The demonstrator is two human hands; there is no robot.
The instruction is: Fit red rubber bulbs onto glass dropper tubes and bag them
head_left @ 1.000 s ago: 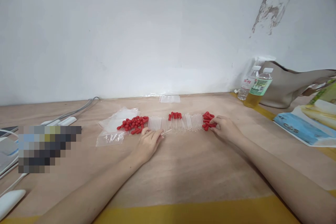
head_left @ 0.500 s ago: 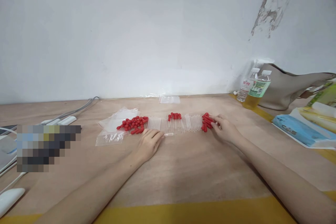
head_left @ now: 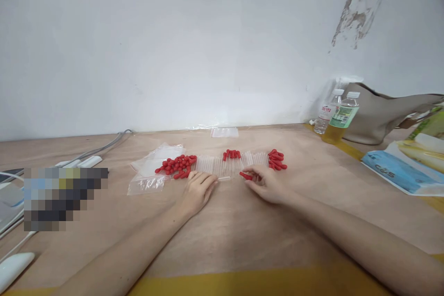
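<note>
A row of several clear plastic tubes point(head_left: 229, 165) lies across the brown table point(head_left: 243, 231). Piles of red rubber caps sit at its left end point(head_left: 176, 165), its middle point(head_left: 231, 153) and its right end point(head_left: 276, 159). My left hand point(head_left: 198, 188) rests on the table at the row's near edge, fingers curled on a clear tube point(head_left: 222, 178). My right hand point(head_left: 268, 183) is just right of it, pinching one red cap point(head_left: 245, 175) between thumb and fingers, close to the tube's end.
Clear plastic bags point(head_left: 152, 169) lie left of the caps, another point(head_left: 224, 132) by the wall. Two bottles point(head_left: 338, 115) and a beige bag point(head_left: 385, 113) stand at the back right, printed packets point(head_left: 398, 171) beside them. Cables and white devices point(head_left: 78, 159) lie at the left.
My right hand left the right-hand pile of caps and moved left toward my left hand, carrying one red cap. My left hand stayed put on its tube.
</note>
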